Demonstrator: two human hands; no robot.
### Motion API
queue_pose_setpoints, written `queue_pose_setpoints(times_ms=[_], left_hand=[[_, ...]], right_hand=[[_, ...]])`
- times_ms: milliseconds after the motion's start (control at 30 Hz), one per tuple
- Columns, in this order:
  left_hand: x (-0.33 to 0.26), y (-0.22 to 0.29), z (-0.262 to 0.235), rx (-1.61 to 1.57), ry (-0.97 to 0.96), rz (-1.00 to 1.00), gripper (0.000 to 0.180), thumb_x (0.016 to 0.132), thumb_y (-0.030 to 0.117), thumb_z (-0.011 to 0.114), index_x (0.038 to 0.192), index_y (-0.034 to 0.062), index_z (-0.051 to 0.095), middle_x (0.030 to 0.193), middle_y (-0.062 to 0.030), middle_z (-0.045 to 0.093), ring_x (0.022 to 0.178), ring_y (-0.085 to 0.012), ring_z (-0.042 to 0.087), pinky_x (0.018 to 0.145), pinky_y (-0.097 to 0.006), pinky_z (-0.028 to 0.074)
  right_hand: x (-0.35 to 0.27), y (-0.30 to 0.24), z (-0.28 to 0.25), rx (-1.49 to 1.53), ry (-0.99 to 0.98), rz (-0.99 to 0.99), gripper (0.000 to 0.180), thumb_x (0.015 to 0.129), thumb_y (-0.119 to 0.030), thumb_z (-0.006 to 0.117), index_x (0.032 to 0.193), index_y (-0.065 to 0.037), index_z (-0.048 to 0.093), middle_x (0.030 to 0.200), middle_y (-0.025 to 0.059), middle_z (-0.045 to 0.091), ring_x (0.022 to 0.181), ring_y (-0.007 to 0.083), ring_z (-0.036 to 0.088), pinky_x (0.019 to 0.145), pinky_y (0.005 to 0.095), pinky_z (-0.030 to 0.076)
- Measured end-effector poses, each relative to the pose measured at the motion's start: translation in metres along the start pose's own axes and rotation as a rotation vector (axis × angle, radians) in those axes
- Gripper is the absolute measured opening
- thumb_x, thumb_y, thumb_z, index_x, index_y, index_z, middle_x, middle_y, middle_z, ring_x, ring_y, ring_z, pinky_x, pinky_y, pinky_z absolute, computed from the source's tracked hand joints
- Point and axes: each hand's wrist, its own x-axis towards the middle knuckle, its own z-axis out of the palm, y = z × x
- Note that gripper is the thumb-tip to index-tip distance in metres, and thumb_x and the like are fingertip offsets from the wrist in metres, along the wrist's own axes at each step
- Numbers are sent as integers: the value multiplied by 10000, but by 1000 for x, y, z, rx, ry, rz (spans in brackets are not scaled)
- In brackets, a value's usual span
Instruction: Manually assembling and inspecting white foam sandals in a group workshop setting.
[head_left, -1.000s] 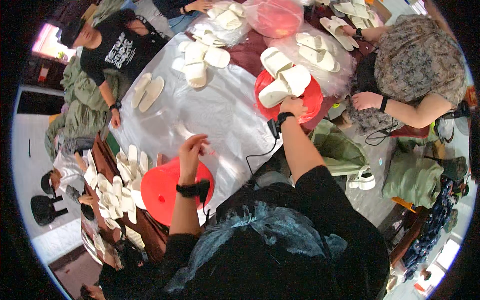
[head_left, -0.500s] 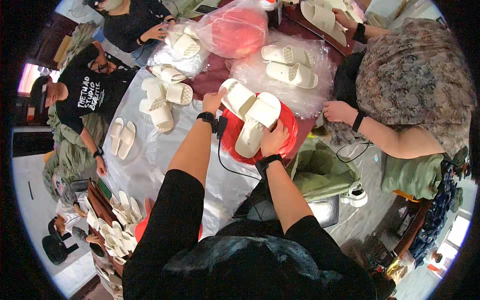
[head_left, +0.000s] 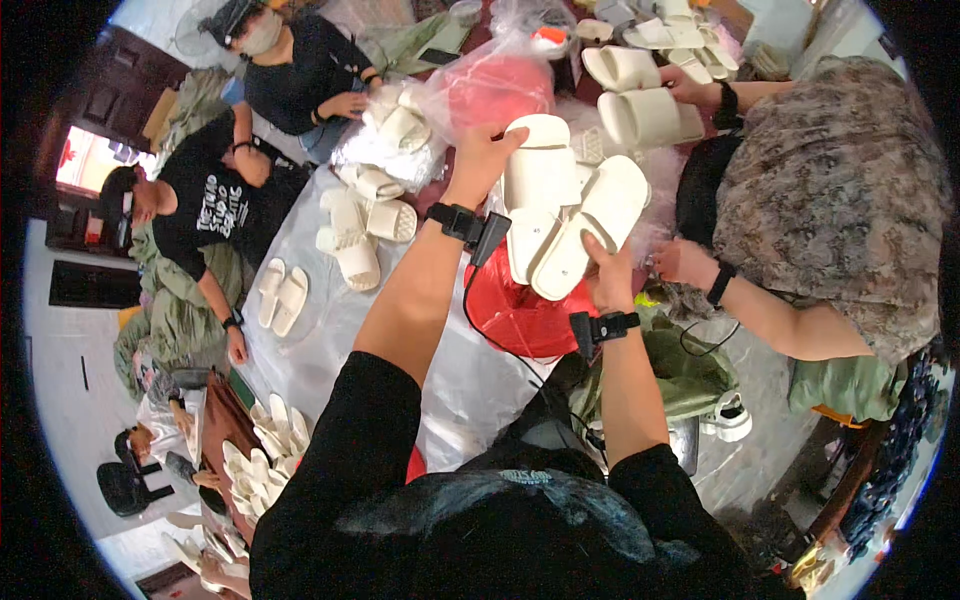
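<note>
My left hand (head_left: 488, 165) is closed on the far end of a cream slide slipper (head_left: 538, 180), which points away from me. Just to its right, a second cream slipper (head_left: 615, 200) lies slanted, its heel end pinched by my right hand (head_left: 612, 275) with the thumb on top. The two slippers overlap side by side, held up over a red plastic bag (head_left: 535, 325). Behind them, clear plastic wrap (head_left: 655, 190) and part of another pale slipper (head_left: 590, 148) show, mostly covered.
Several slippers (head_left: 355, 240) lie on a plastic-covered table (head_left: 330, 330) to my left, with a separate pair (head_left: 285, 297) nearer its edge. At right, a co-worker's hand (head_left: 690, 88) holds slippers (head_left: 640, 117). A green sack (head_left: 690, 370) stands below. Others work at left.
Both my hands have moved up and to the right with the slippers, away from above the red bag's middle. The right co-worker's slippers have come nearer mine. The view has shifted slightly.
</note>
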Motion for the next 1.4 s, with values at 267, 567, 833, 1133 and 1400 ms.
queue_pose_setpoints(times_ms=[267,567,833,1133,1400], left_hand=[[5,33,33,105,5,209,256,816,208,681,835,-48,689,642,-91,642,569,-122,570,542,-304,437],[15,29,44,123,-7,263,265,785,199,682,754,-63,660,591,-108,607,525,-123,516,510,-331,399],[19,35,54,119,-44,218,260,757,177,718,751,-76,656,584,-90,594,533,-109,513,498,-315,391],[15,34,55,65,-38,149,224,756,143,705,785,-76,670,621,-87,626,559,-112,552,516,-308,420],[32,3,45,19,-35,44,542,870,470,622,749,-53,692,624,-110,638,576,-157,596,542,-298,439]], right_hand=[[-16,6,12,310,14,21,554,762,81,689,1269,-25,492,1150,60,603,1060,198,576,894,339,487],[-12,-5,4,357,44,15,566,749,86,712,1263,-32,506,1153,68,614,1035,204,596,891,324,480],[-4,1,-9,348,31,-1,592,756,95,695,1290,-40,478,1211,77,580,1108,212,555,946,333,456],[-5,-1,-10,325,19,12,590,771,92,673,1309,-32,467,1242,82,566,1124,213,547,949,333,450],[-17,-2,-12,393,-16,24,598,769,110,657,1317,-33,465,1239,86,565,1119,216,553,948,346,462]])
